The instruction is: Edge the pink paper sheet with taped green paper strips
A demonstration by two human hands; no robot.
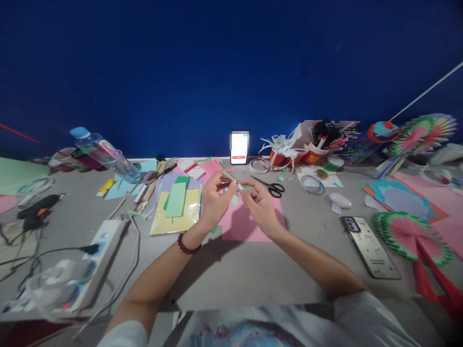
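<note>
My left hand and my right hand meet over the middle of the table. Their fingers pinch a small thin pale strip, which looks like paper; its far end is partly hidden by the fingertips. Beneath the hands lies a pink sheet of paper, with small green scraps by its left edge. To the left, light green paper pieces rest on a yellow pack of paper. Black-handled scissors lie just beyond my right hand.
A lit phone leans against the blue wall. At left are a tilted water bottle and a power strip with cables. On the right sit cups of tools, a phone and a pink-green paper fan.
</note>
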